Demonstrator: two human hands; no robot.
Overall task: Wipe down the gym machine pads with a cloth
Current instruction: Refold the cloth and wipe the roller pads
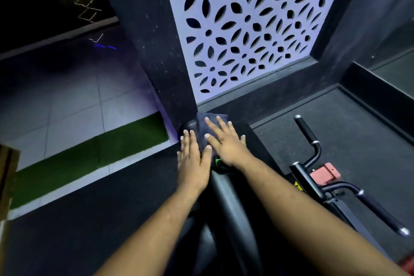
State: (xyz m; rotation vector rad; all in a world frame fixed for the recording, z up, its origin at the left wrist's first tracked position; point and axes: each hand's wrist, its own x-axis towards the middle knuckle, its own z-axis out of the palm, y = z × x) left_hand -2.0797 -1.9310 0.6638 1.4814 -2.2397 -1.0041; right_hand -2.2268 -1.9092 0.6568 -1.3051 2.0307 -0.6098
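Note:
A long black pad (226, 199) of the gym machine runs away from me down the middle of the view. A dark cloth (202, 127) lies over its far end. My right hand (226, 143) presses flat on the cloth with its fingers straight and spread. My left hand (192, 159) lies flat beside it on the pad's left side, its thumb touching the cloth's near edge.
Black machine handles (307, 134) and a red bracket (324, 175) stand to the right. A dark pillar (154, 56) and a white cut-out screen (251, 24) rise just beyond the pad. A green turf strip (89, 157) crosses the tiled floor at left.

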